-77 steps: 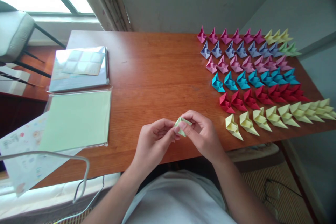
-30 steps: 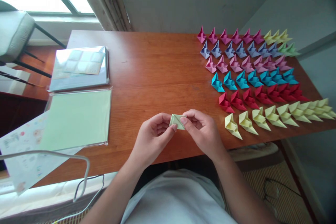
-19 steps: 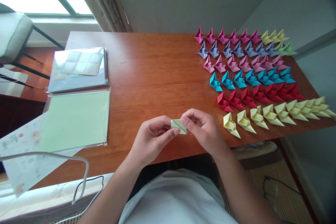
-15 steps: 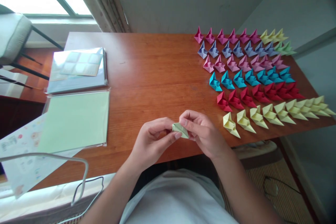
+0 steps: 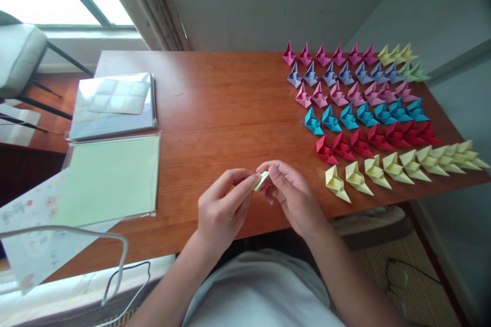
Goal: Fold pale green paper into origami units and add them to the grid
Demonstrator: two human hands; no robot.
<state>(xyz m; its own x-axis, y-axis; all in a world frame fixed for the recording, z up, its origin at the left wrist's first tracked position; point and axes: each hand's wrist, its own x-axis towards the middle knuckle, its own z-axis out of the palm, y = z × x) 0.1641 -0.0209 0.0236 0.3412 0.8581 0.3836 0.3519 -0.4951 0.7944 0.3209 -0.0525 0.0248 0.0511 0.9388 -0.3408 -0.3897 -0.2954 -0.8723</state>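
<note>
A small folded piece of pale green origami paper (image 5: pixel 261 181) is held up between my two hands, over the front part of the wooden table. My left hand (image 5: pixel 225 200) pinches its left end between thumb and fingers. From the other side, my right hand (image 5: pixel 291 191) grips the upper right end, its thumb on top and fingers curled behind. Much of the paper is covered by the fingers. To the right of my right hand, the closest finished piece is a pale yellow folded paper figure (image 5: pixel 336 184) at the end of the front row.
Rows of folded figures, among them red (image 5: pixel 326 149), blue (image 5: pixel 313 121) and purple ones (image 5: pixel 294 76), fill the table's right side. At left lie a pack of light green paper (image 5: pixel 111 179), another pack with a sheet (image 5: pixel 120 96) on it, and a white cable (image 5: pixel 125 255).
My hands have turned the green folded paper, so it now shows a narrower, tilted side. My left fingers have closed over its left end.
</note>
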